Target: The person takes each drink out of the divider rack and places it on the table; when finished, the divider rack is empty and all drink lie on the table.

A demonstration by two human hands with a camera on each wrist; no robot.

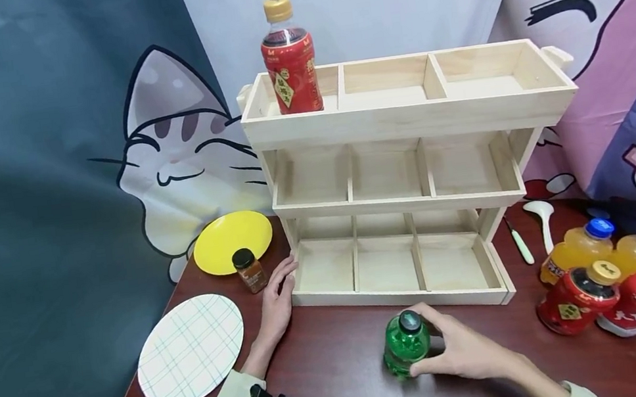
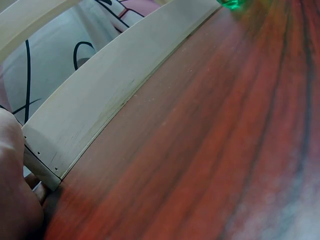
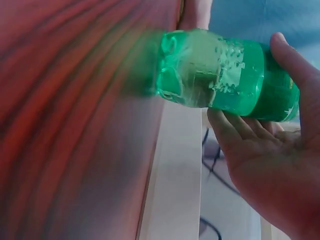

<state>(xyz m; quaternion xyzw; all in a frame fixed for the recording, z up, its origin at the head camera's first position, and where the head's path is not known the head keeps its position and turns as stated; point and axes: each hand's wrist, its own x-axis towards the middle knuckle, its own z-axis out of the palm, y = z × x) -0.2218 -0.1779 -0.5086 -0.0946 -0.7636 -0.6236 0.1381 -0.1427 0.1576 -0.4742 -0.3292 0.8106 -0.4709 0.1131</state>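
Observation:
My right hand (image 1: 461,346) grips a small green plastic bottle (image 1: 406,345) with a dark cap, thumb on its near side and fingers on the far side. The right wrist view shows the bottle (image 3: 215,75) between thumb and fingers, its base close to the tabletop. A three-tier wooden rack (image 1: 400,287) with divided compartments stands in front of me. My left hand (image 1: 276,303) rests against its lower left end; in the left wrist view that hand (image 2: 17,185) is at the rack's corner. A red-labelled bottle (image 1: 292,72) stands in the top-left compartment.
To the left lie a yellow plate (image 1: 221,237), a brown jar (image 1: 251,273) with a black lid and a white checked oval plate (image 1: 190,350). On the right are several orange and red bottles (image 1: 581,305), a white ladle (image 1: 544,223) and a green-handled utensil (image 1: 522,246).

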